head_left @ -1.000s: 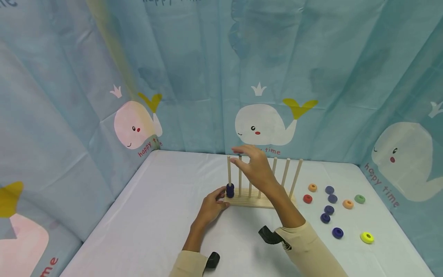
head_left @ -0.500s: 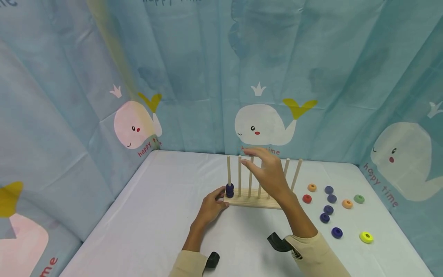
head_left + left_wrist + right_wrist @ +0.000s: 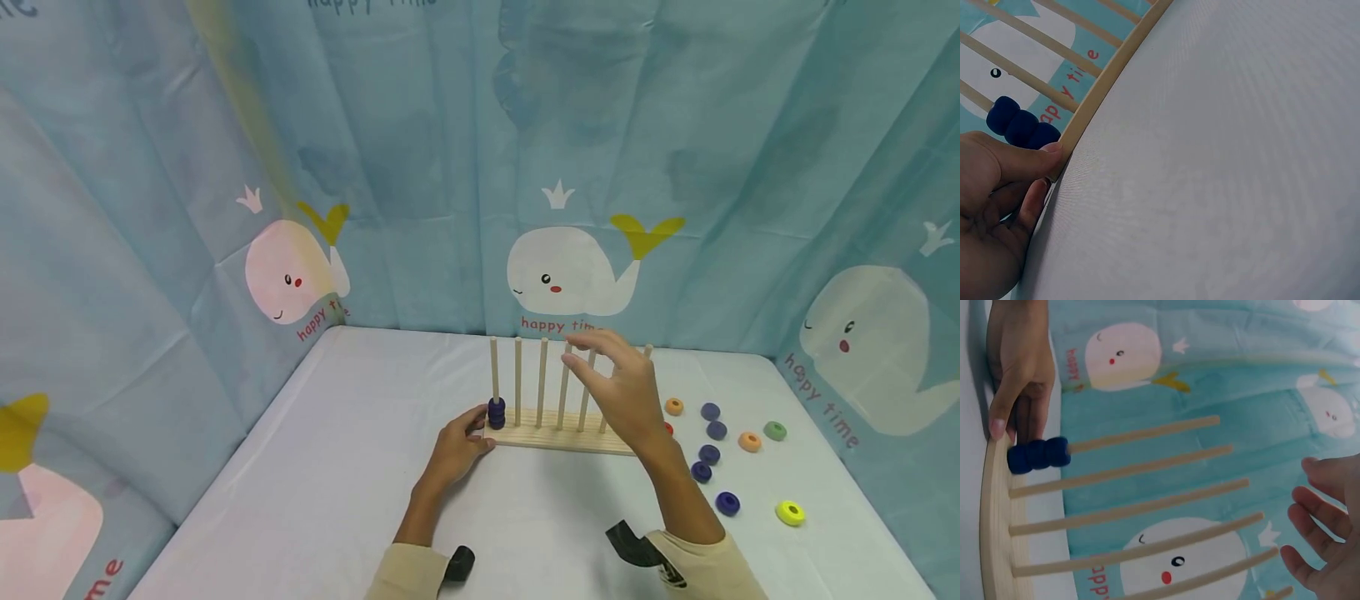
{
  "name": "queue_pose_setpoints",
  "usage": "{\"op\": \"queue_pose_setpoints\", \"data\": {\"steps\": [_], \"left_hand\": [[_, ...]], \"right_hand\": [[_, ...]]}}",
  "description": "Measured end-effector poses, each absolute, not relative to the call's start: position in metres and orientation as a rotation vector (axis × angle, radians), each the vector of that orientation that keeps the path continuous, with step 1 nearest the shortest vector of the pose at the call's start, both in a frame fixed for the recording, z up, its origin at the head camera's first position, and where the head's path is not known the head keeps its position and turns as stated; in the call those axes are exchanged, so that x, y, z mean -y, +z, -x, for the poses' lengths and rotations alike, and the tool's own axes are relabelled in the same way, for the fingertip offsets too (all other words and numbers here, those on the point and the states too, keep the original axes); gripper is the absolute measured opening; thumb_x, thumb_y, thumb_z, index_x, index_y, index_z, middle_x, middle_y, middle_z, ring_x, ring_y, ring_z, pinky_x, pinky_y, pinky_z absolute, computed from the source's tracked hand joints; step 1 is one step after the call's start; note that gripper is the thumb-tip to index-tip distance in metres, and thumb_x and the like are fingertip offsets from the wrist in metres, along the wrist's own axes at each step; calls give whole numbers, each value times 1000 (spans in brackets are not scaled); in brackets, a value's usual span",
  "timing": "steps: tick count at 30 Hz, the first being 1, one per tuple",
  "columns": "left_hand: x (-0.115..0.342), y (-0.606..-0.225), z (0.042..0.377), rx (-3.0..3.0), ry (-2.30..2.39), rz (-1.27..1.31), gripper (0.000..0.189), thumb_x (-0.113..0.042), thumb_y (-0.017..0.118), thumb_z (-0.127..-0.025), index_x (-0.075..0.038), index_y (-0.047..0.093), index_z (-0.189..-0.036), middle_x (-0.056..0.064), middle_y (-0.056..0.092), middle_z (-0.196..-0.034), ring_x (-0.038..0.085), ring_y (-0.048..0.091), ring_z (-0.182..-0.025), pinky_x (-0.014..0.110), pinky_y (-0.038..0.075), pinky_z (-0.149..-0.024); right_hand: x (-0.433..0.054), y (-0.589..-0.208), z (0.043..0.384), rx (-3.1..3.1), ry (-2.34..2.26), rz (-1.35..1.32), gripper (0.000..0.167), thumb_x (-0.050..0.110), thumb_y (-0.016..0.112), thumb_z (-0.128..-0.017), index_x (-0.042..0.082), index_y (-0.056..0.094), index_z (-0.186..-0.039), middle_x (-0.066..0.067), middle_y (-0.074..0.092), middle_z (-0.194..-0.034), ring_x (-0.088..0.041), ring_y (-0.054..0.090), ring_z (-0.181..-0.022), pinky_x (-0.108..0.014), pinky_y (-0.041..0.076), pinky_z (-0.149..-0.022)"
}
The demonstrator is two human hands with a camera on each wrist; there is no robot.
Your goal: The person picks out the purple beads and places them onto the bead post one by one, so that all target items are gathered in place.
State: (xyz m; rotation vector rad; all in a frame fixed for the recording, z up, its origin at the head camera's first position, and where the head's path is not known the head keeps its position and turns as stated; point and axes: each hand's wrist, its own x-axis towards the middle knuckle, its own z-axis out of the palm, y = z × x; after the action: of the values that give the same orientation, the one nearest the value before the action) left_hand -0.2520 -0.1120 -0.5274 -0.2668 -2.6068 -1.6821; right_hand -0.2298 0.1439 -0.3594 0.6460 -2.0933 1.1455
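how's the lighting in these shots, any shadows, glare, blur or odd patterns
Head view: bright, fairly even, with a soft shadow on the table beside the right arm; left wrist view: dimmer, fine ripple lines across the white surface; right wrist view: also dim, blue beads quite dark; no harsh glare or heavy blur in any.

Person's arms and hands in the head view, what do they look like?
The left hand and right hand are bare. There's a beige fabric left sleeve and a matching right sleeve. A curved black piece sits at the left sleeve's end, another at the right's, beside a patterned patch too small to identify.
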Motion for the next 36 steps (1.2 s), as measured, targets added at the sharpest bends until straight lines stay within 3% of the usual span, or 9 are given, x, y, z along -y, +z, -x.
{"op": "queue_pose_setpoints", "data": {"steps": [5, 9, 12, 22, 25, 29, 31, 36], "left_hand": [[112, -528, 252, 2614, -1673, 255, 61, -7, 73, -85, -14, 51, -142, 11, 62, -125, 24, 60, -112, 36, 51, -92], [112, -528, 252, 2616, -1676, 249, 61, -7, 73, -85, -14, 50, -142, 11, 62, -125, 23, 60, -112, 35, 51, -93], [113, -529, 252, 2619, -1685, 240, 61, -8, 73, -85, -15, 50, -142, 10, 61, -126, 22, 60, -113, 34, 51, -93], [113, -531, 252, 2614, -1695, 242, 61, -9, 72, -86, -16, 50, -143, 10, 61, -127, 22, 58, -115, 34, 50, -95], [113, -530, 251, 2611, -1702, 252, 62, -8, 72, -86, -15, 49, -143, 10, 60, -128, 22, 58, -116, 34, 49, -95], [112, -529, 251, 2616, -1699, 243, 62, -8, 72, -86, -16, 49, -143, 9, 60, -128, 21, 58, -116, 33, 49, -95], [112, -529, 251, 2613, -1699, 244, 62, -8, 72, -86, -15, 49, -143, 10, 60, -128, 22, 58, -116, 34, 49, -95], [111, -528, 251, 2604, -1696, 255, 61, -7, 72, -86, -12, 50, -143, 11, 60, -128, 25, 58, -116, 36, 50, -95]], "right_hand": [[-159, -366, 225, 2076, 1160, -654, 27, 16, 75, -87, 16, 72, -114, 5, 67, -113, -15, 59, -104, -22, 46, -89], [-173, -374, 220, 2067, 1148, -636, 28, 11, 76, -85, 14, 73, -112, 4, 67, -113, -16, 59, -99, -18, 44, -90], [-184, -380, 218, 2068, 1146, -600, 28, 8, 76, -84, 14, 73, -111, 4, 67, -112, -15, 60, -97, -18, 42, -95], [-220, -400, 209, 2144, 1123, -475, 24, 9, 73, -87, 13, 73, -110, 3, 67, -110, -15, 59, -96, -14, 44, -86], [-230, -405, 207, 2174, 1099, -423, 21, 11, 73, -88, 12, 73, -109, 3, 68, -109, -11, 59, -96, -15, 42, -91], [-242, -410, 206, 2217, 1072, -327, 21, 17, 71, -90, 13, 73, -110, 4, 68, -110, -4, 58, -94, -34, 47, -91], [-249, -412, 205, 2233, 1066, -289, 22, 19, 70, -91, 15, 72, -113, 5, 68, -110, -2, 58, -95, -35, 48, -90], [-264, -414, 204, 2281, 1085, -237, 26, 23, 67, -93, 16, 69, -118, 2, 69, -111, -2, 57, -97, -15, 43, -87]]}}
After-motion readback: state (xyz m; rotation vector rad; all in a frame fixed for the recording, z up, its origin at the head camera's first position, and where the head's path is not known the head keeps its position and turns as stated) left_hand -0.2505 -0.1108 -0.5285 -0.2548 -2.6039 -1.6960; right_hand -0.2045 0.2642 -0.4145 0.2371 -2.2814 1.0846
